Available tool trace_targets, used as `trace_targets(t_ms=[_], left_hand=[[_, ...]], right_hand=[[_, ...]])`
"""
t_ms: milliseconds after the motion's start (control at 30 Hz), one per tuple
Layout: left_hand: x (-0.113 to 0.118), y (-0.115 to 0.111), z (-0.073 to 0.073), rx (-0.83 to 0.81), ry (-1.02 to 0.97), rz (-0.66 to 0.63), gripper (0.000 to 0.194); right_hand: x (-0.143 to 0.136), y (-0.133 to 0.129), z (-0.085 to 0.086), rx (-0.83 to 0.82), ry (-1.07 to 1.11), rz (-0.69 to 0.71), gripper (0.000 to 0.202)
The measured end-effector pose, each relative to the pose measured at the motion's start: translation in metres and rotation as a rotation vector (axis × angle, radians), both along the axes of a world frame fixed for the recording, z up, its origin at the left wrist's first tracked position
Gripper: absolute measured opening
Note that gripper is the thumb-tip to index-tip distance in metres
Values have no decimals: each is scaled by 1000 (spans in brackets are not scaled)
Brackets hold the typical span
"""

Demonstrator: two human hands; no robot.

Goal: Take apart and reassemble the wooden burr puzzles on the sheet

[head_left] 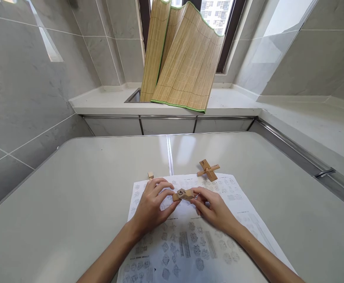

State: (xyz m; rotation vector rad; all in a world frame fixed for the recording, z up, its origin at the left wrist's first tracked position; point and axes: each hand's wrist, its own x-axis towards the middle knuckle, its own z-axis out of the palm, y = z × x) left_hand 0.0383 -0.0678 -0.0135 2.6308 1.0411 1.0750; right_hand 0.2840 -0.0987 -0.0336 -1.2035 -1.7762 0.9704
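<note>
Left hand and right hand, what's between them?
In the head view, small wooden blocks sit between the left hand and the right hand, held in both sets of fingers, above the printed sheet.

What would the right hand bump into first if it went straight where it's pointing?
Probably the wooden pieces at the right hand's fingers, then the left hand beyond them, though depth is hard to judge.

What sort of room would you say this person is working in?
Probably a kitchen: grey marbled wall tiles, a white counter beneath the dark-framed window, and what looks like a metal-rimmed sink partly covered by a tan, green-edged bamboo mat.
</note>
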Motion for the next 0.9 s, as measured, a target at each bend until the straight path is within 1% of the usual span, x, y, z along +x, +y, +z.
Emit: trace_targets(t_ms=[67,167,300,367,467,500,567,633,700,800,900], left_hand=[[0,-1,1,-5,1,-10,5],[0,-1,2,-11,1,-12,4],[0,-1,2,-20,-5,3,5],[1,-1,2,-41,-4,6,4],[2,-1,3,-55,-19,7,4],[2,-1,3,-49,-27,9,4],[2,-1,4,-27,-43,27,5],[-1,1,6,3,-48,72,6],[-7,6,8,45,-38,144,9],[-22,17,12,110,-22,294,19],[-37,27,12,109,-10,431,27]], right_hand=[[1,0,1,54,-36,10,23],[2,0,2,84,-60,36,20],[2,-1,0,187,-98,-24,18],[0,-2,-3,232,-129,-17,17],[-4,-5,-5,253,-164,59,15],[-5,-5,-6,252,-166,69,15],[-5,-6,-6,244,-152,46,15],[-5,-5,-7,234,-136,-12,14],[-4,-4,-6,227,-130,-72,13],[-3,-3,-6,207,-143,-134,11],[-3,-3,-5,192,-159,-158,8]])
